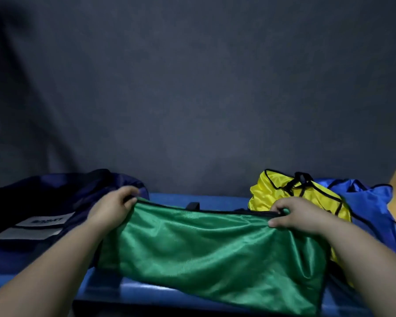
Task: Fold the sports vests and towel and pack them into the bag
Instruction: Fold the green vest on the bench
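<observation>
Head view: the green vest (210,248) lies spread on the counter (215,200), long axis running left-right, top hem stretched btwn both hands. The left hand (111,210) pinches the top-left corner, fingers curled over the hem. The right hand (303,217) pinches the top-right corner the same way. The dark bag (55,197) sits on the left, just beside the left hand, so that hand is nearer for packing. The yellow vest (272,191) and blue vest (373,202) are heaped unfolded behind and right of the right hand. I'd judge the next fold goes across the long axis, right corner to left. I can't make out a towel.
</observation>
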A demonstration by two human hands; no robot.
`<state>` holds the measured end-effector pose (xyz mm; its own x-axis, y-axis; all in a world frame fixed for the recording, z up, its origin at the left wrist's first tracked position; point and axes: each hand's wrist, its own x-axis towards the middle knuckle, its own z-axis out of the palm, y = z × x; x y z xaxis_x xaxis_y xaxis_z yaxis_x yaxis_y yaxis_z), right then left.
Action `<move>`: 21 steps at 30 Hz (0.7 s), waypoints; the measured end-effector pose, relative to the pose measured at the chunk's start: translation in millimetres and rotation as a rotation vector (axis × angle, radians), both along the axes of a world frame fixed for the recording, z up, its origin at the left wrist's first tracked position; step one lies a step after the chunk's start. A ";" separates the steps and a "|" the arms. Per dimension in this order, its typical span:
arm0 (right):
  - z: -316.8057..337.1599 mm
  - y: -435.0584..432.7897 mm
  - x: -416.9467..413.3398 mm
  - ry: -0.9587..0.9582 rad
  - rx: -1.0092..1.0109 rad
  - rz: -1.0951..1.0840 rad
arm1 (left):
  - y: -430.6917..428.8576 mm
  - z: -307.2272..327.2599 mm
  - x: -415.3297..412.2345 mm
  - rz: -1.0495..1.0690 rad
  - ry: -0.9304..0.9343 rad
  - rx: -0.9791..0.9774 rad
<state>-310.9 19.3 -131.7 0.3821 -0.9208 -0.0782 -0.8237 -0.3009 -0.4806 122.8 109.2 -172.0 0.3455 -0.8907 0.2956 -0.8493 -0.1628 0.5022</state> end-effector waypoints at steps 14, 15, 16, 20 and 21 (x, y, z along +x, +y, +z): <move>-24.6 -12.4 -46.9 0.120 -0.034 -0.408 | -52.5 -53.6 -66.2 -0.077 -0.397 -0.163; -22.5 -9.4 -52.9 0.094 0.014 -0.426 | -50.6 -51.2 -84.7 -0.195 -0.376 -0.184; -20.1 -6.2 -58.2 0.071 0.062 -0.442 | -48.6 -49.9 -103.7 -0.318 -0.351 -0.191; -17.2 1.8 -73.2 0.144 0.150 -0.487 | -48.0 -55.6 -173.1 -0.627 -0.259 -0.020; -19.3 1.2 -76.0 0.134 0.134 -0.497 | -49.6 -57.6 -187.3 -0.659 -0.268 0.032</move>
<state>-386.9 20.6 -151.0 -0.1190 -0.9668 -0.2261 -0.9081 0.1981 -0.3690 -64.5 59.6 -229.6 -0.3488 -0.8989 0.2653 -0.8698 0.4159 0.2654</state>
